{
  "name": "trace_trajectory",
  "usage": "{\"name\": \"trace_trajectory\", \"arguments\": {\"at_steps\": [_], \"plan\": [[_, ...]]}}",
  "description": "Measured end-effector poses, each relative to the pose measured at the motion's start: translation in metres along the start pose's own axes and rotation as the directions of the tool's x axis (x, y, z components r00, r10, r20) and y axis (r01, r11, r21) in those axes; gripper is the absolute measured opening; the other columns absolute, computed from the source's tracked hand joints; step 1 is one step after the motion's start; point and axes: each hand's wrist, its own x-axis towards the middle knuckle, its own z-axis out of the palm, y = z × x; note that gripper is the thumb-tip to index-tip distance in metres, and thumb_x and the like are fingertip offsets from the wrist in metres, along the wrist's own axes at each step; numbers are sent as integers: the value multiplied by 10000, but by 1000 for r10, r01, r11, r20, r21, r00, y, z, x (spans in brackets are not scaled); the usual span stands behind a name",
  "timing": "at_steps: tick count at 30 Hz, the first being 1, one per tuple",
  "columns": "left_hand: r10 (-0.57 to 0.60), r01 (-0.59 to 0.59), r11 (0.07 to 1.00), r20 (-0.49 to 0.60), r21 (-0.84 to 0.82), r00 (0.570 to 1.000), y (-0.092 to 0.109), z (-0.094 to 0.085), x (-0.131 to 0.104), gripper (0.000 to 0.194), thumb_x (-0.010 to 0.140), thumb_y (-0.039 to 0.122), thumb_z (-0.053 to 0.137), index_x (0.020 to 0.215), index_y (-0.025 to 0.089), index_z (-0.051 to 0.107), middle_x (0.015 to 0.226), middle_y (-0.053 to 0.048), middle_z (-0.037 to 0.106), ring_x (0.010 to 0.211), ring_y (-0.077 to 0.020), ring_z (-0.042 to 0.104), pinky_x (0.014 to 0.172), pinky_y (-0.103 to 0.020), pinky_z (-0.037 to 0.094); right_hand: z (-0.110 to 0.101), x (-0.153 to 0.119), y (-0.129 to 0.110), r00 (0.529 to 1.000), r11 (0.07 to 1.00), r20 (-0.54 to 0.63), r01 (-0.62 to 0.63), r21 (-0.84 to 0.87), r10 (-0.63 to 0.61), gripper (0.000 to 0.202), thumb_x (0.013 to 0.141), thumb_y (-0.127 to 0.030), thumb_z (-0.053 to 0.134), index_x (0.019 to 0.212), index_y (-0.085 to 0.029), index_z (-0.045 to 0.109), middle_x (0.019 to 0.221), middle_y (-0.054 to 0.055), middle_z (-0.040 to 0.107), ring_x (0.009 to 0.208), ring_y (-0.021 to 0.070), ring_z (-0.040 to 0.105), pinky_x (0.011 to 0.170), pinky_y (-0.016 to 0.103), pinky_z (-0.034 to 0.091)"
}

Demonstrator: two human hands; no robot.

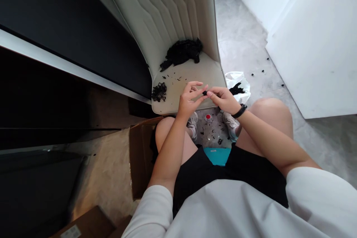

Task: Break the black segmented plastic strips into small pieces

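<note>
A small black piece (205, 93), too small to name, is pinched between my two hands above the front of a cream padded chair (192, 74). My left hand (191, 96) has thumb and index finger at its near side, with the other fingers partly raised. From the right, my right hand (223, 98) grips the same piece between thumb and fingers. On the seat behind my hands lies a crumpled black heap (182, 52). A tangle of thin black strips (159, 92) rests at the seat's left edge, and black crumbs are scattered between them.
A white plastic bag (244, 85) with black scraps is on the floor right of the chair. Between my feet stands a clear bottle with a red cap (208, 117), amid black bits. An open cardboard box (139, 160) is by my left leg. A white panel (320, 52) stands right.
</note>
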Motion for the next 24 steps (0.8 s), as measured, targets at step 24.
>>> {"name": "trace_trajectory", "arguments": {"at_steps": [24], "plan": [[-209,209,978,192,17,959,2,7,-1,565,1040,597,734,1504,277,709,1463,-132,616,1079,-200,662,998,-387,587,-109,9,19,945,857,-316,-236,-458,91,443,947,-264,598,1382,-218,668,1016,74,708,917,270,653,940,466,575]]}}
